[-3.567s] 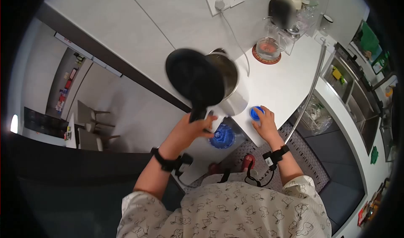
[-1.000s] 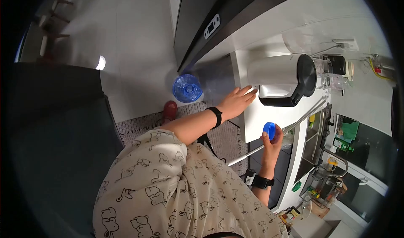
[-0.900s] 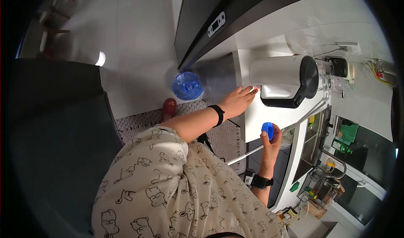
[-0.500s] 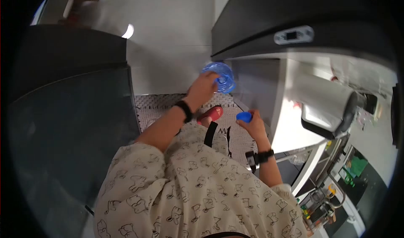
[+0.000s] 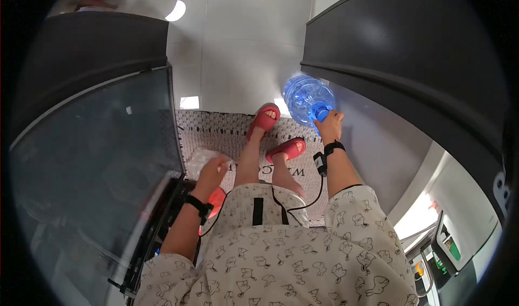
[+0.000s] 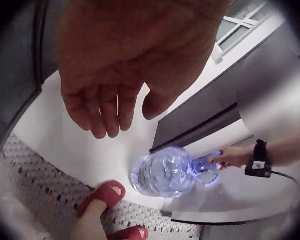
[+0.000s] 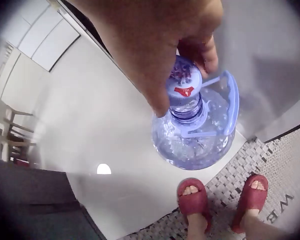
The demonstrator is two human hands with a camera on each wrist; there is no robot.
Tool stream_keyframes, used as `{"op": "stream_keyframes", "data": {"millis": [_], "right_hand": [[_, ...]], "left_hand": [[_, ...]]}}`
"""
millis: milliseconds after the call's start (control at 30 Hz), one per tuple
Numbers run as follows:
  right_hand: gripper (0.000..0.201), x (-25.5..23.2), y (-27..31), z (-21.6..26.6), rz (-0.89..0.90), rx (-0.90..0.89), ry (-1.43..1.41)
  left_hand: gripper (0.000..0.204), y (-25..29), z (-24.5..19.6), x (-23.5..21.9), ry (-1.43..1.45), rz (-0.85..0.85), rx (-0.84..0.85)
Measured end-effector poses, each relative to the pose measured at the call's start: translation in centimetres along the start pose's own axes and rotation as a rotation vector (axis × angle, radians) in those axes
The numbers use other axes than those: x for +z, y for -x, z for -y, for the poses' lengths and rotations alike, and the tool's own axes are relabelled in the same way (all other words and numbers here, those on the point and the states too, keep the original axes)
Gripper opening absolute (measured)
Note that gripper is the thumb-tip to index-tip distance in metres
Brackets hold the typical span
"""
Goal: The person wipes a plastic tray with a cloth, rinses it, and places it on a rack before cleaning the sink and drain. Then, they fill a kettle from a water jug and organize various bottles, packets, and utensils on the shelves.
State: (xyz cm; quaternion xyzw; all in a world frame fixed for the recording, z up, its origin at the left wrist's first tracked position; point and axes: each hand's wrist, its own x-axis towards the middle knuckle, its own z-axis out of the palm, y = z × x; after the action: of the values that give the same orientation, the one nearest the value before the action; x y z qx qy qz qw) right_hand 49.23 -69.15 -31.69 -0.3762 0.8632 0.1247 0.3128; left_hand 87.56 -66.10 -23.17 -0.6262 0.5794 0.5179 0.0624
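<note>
A large clear blue water bottle [image 5: 307, 96] stands on the floor beside the dark cabinet, its loop handle at the neck. My right hand [image 5: 331, 126] grips the blue cap [image 7: 185, 80] at the bottle's mouth, thumb and fingers on its sides. In the left wrist view the bottle [image 6: 165, 172] is seen from the side, with the right hand [image 6: 234, 156] at its cap. My left hand [image 5: 212, 175] hangs above the mat, away from the bottle; in the left wrist view that hand [image 6: 135, 55] holds nothing, its fingers relaxed.
A patterned mat [image 5: 216, 127] lies underfoot, with two feet in red slippers [image 5: 286, 150] on it. A clear plastic bag [image 5: 203, 160] is near the left hand. Dark cabinets [image 5: 389, 52] flank the right side; a dark glossy surface [image 5: 97, 160] is at left.
The right hand has moved from the counter side to the bottle's mouth, with the blue cap now on it. The left hand has left the bottle and swung left. The view has turned toward the floor.
</note>
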Motion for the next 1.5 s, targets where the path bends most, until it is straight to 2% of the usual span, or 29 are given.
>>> {"op": "stream_keyframes", "data": {"millis": [67,233,333,400,433,467,500,533,600,667,733,767,800,867,900,967,1100,1167,1300,1367,1500], "right_hand": [[0.065,1.5,-0.9,-0.1,-0.032,-0.02,0.048],[0.06,3.5,-2.3,-1.1,-0.054,-0.046,0.121],[0.066,3.5,-2.8,-1.4,0.015,-0.037,0.146],[0.07,3.3,-3.6,-0.7,0.061,0.125,0.052],[0.07,4.0,-4.9,-1.3,0.057,0.114,0.042],[0.066,5.7,-6.8,-3.1,0.183,0.264,-0.186],[0.064,5.6,-7.3,-2.7,0.315,0.413,-0.414],[0.064,5.8,-7.1,-2.6,0.322,0.405,-0.42],[0.066,2.2,-3.8,0.3,0.197,0.611,-0.877],[0.066,3.5,-3.8,-0.4,0.192,0.602,-0.84],[0.069,5.5,-3.4,-1.5,-0.124,0.154,-0.169],[0.069,3.4,-2.3,-0.3,0.013,0.198,-0.189],[0.069,3.5,-2.1,-0.7,0.016,0.204,-0.185],[0.067,3.4,-1.4,-1.5,-0.094,-0.081,0.044],[0.067,3.0,-1.2,-1.6,-0.093,-0.071,0.049],[0.066,2.1,-1.2,-1.3,0.05,-0.032,0.006],[0.068,2.0,-2.6,-0.8,0.124,-0.065,0.08],[0.065,1.9,-2.7,-0.2,0.164,0.061,0.094],[0.061,1.5,-2.4,0.2,0.16,0.074,0.117],[0.054,3.0,-2.6,-0.5,0.09,-0.008,0.249],[0.051,4.3,-3.6,-1.1,0.043,-0.088,0.34]], "left_hand": [[0.025,0.1,0.3,1.8,0.143,0.112,-0.049],[0.026,0.2,0.5,3.5,0.139,0.168,-0.03],[0.026,0.2,0.9,3.9,0.183,0.097,-0.044],[0.025,-0.2,0.9,3.3,0.156,0.081,-0.062],[0.025,-0.4,0.9,3.0,0.15,0.068,-0.06],[0.025,-0.5,0.8,2.9,0.173,0.05,-0.075],[0.024,-0.5,0.8,2.8,0.195,0.034,-0.091],[0.024,-0.6,0.7,2.7,0.188,0.025,-0.095],[0.024,-0.6,0.7,2.8,0.247,0.013,-0.093],[0.024,-0.7,0.8,3.3,0.223,0.02,-0.124],[0.024,-0.7,1.5,4.1,0.262,0.035,-0.098],[0.024,-0.8,1.5,4.2,0.262,0.038,-0.101],[0.024,-0.8,1.4,4.4,0.228,0.04,-0.072],[0.023,-0.9,1.1,4.6,0.198,0.057,-0.043],[0.023,-1.1,0.8,4.5,0.211,0.059,-0.051],[0.024,-1.5,0.3,4.2,0.224,0.067,-0.056],[0.024,-2.3,-0.1,3.7,0.181,0.072,-0.063],[0.024,-2.4,-0.2,3.7,0.182,0.078,-0.054],[0.024,-2.5,-0.3,4.1,0.217,0.076,-0.073],[0.024,-2.5,-0.4,4.2,0.229,0.075,-0.079],[0.025,-2.7,-0.5,4.0,0.195,0.079,-0.05]]}}
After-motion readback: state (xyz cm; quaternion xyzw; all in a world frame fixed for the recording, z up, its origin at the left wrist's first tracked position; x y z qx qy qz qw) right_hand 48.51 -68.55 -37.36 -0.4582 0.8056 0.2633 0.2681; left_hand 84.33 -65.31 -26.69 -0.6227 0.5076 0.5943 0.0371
